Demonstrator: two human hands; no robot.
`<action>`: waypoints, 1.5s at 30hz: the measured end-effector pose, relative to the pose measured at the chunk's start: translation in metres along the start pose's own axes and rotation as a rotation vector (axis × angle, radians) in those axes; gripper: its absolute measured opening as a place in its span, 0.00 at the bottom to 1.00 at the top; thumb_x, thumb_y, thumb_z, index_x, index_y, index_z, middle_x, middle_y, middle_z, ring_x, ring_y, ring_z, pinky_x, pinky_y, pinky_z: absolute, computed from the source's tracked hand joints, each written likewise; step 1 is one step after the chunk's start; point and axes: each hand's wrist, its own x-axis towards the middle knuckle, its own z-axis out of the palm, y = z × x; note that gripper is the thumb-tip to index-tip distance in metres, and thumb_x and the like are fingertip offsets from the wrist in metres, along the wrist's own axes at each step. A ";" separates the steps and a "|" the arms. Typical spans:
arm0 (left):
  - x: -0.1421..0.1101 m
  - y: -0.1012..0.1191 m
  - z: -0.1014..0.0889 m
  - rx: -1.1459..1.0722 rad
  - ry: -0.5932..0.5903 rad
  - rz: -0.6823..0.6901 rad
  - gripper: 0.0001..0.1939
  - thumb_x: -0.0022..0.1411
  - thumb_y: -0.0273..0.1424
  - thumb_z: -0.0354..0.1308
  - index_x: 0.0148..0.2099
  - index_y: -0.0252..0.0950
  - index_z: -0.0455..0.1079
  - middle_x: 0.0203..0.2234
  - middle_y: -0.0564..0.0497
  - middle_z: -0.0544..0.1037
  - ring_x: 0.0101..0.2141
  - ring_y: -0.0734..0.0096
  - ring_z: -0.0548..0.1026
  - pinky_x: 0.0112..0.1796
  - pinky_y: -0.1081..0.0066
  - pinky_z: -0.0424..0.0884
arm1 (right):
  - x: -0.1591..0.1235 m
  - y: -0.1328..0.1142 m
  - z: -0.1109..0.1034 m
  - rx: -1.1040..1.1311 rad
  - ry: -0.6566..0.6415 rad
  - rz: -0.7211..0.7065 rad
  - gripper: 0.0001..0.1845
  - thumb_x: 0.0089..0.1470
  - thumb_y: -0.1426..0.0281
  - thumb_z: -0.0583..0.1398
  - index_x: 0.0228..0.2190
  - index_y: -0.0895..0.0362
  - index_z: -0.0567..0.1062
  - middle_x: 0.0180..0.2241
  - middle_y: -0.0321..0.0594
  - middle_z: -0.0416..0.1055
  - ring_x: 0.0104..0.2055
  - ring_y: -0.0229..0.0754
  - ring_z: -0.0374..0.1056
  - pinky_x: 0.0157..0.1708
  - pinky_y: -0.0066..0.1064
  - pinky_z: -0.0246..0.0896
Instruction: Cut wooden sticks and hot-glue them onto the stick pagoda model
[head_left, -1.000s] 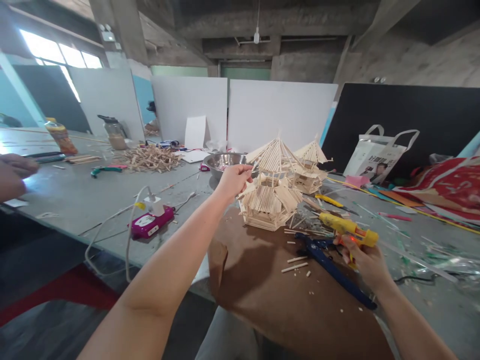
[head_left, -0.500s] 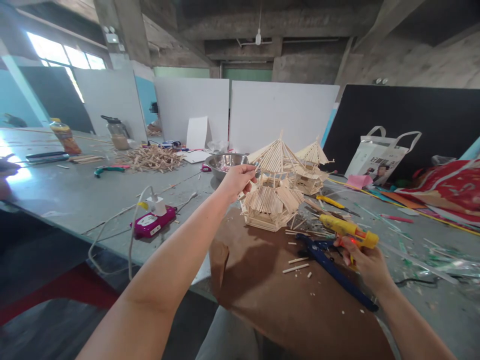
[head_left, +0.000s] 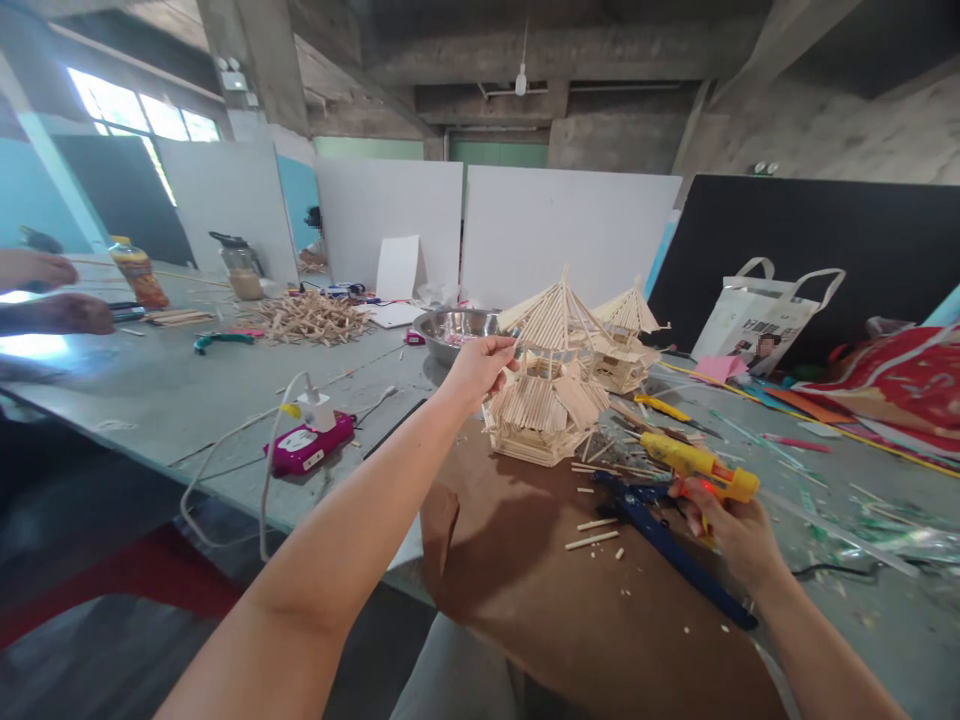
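Note:
A pavilion model (head_left: 536, 410) made of thin wooden sticks stands on a brown board (head_left: 510, 570), its pointed roof (head_left: 555, 318) slatted with sticks. My left hand (head_left: 484, 370) is closed in a pinch at the left edge of that roof; whatever sits between the fingertips is too small to make out. Gripped in my right hand (head_left: 724, 520) is a yellow hot glue gun (head_left: 690, 460), its nozzle pointing left toward the model and a red light glowing on it. Blue-handled cutters (head_left: 667, 545) lie just under the glue gun. A second stick pavilion (head_left: 622, 340) stands behind.
Loose sticks (head_left: 592, 540) lie on the board. Behind my left arm are a metal bowl (head_left: 454, 330), a stick heap (head_left: 311, 318) and a purple power strip (head_left: 311, 445) with a white cable. Another person's hands (head_left: 60, 290) show at far left. A white bag (head_left: 754, 315) stands at right.
Another person's hands have come into view at the far left. The view has shifted slightly. My two hands keep nearly the same places at the roof edge and on the glue gun.

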 end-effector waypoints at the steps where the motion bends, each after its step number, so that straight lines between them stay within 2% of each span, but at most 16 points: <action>1: -0.001 0.000 0.001 -0.005 0.006 -0.003 0.07 0.55 0.26 0.51 0.38 0.32 0.64 0.17 0.57 0.66 0.09 0.89 0.55 0.11 0.80 0.45 | 0.000 0.002 -0.001 -0.001 -0.002 0.001 0.18 0.39 0.57 0.60 0.28 0.58 0.67 0.20 0.36 0.66 0.14 0.30 0.53 0.11 0.25 0.49; 8: -0.002 -0.001 0.004 -0.023 0.001 0.011 0.06 0.55 0.25 0.49 0.36 0.33 0.64 0.16 0.58 0.65 0.08 0.89 0.54 0.10 0.80 0.45 | 0.001 0.004 -0.001 -0.011 0.004 -0.011 0.17 0.39 0.57 0.60 0.26 0.58 0.69 0.13 0.32 0.61 0.12 0.31 0.53 0.11 0.25 0.49; 16: 0.001 0.002 0.002 0.061 -0.035 0.008 0.07 0.55 0.29 0.50 0.36 0.32 0.64 0.18 0.56 0.68 0.08 0.87 0.57 0.10 0.80 0.47 | -0.001 -0.003 0.003 -0.009 0.023 -0.014 0.18 0.38 0.56 0.60 0.25 0.58 0.67 0.22 0.37 0.67 0.13 0.29 0.53 0.10 0.24 0.48; 20: 0.003 0.006 0.001 0.111 -0.052 -0.013 0.08 0.54 0.31 0.51 0.33 0.31 0.67 0.18 0.53 0.70 0.09 0.87 0.57 0.11 0.79 0.48 | -0.001 -0.002 0.002 -0.017 0.017 -0.011 0.18 0.38 0.55 0.60 0.26 0.57 0.67 0.22 0.37 0.67 0.13 0.29 0.53 0.10 0.24 0.49; 29: 0.016 -0.001 0.003 0.337 0.033 0.080 0.10 0.52 0.30 0.49 0.28 0.30 0.70 0.17 0.50 0.72 0.08 0.86 0.57 0.12 0.78 0.51 | -0.002 -0.003 0.002 0.009 0.023 0.002 0.17 0.38 0.56 0.60 0.25 0.57 0.68 0.23 0.37 0.67 0.13 0.29 0.53 0.10 0.24 0.48; 34: 0.019 -0.002 0.002 0.498 0.052 0.174 0.13 0.51 0.31 0.49 0.21 0.31 0.68 0.16 0.50 0.72 0.08 0.85 0.58 0.13 0.78 0.55 | -0.001 -0.003 0.002 0.036 0.022 0.000 0.17 0.37 0.57 0.61 0.26 0.57 0.68 0.22 0.36 0.67 0.12 0.28 0.53 0.09 0.24 0.49; 45: 0.015 0.002 0.004 0.674 0.113 0.235 0.16 0.51 0.32 0.47 0.16 0.32 0.67 0.09 0.53 0.67 0.09 0.83 0.58 0.15 0.77 0.56 | 0.000 0.002 -0.001 0.023 -0.001 -0.007 0.16 0.40 0.58 0.60 0.26 0.58 0.68 0.24 0.38 0.67 0.14 0.29 0.54 0.10 0.24 0.49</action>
